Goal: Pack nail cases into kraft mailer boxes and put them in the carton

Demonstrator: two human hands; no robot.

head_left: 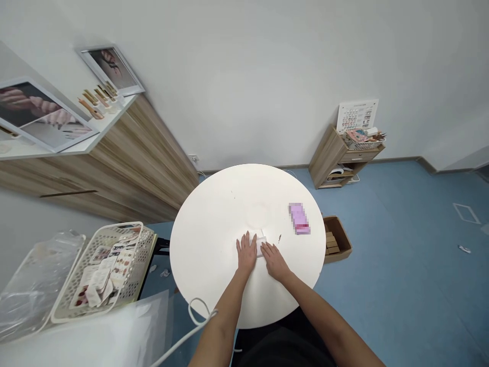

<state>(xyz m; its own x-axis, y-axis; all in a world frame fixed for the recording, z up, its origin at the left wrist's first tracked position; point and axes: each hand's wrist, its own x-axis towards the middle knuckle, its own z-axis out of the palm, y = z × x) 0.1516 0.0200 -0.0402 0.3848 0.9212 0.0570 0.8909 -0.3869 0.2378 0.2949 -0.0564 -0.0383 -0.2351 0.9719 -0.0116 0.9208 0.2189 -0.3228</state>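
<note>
A small flat white piece, perhaps folded paper or a thin box [261, 247], lies near the middle of the round white table [206, 239]. My left hand [247, 251] rests on its left side, fingers spread and lying flat. From the right, my right hand [275, 260] touches it with stretched fingertips. Both palms face down. The piece is partly hidden under my fingers, and its exact kind is too small to make out. Farther right on the table lies a blurred purple oblong thing [299, 217].
A cardboard box [347, 244] with small brown boxes stands on the floor at right. At left are a white perforated basket [139, 239] of papers and a wooden cabinet [153, 148]. A white cable [191, 334] runs by my left forearm. A small shelf unit [324, 158] stands by the wall.
</note>
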